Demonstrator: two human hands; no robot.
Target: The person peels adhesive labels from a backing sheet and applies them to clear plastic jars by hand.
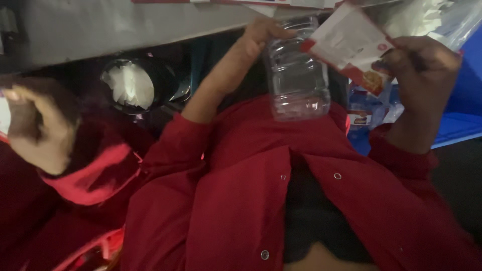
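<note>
Dim setting; the view looks down over a red jacket (241, 200). A grey tabletop (125, 25) edge crosses the top; blue bins (462, 115) stand at right. One clear bottle (298, 80) is clamped in the left hand (263, 32) grip. One red-and-white packet (351, 45) is pinched in the right hand (422, 70) grip. A third, closed hand (40, 125) shows at far left.

You've got a clear see-through bottle (297, 75), a white packet (350, 42) with red edges, your jacket (241, 200) is solid red, bin (464, 108) is blue.
</note>
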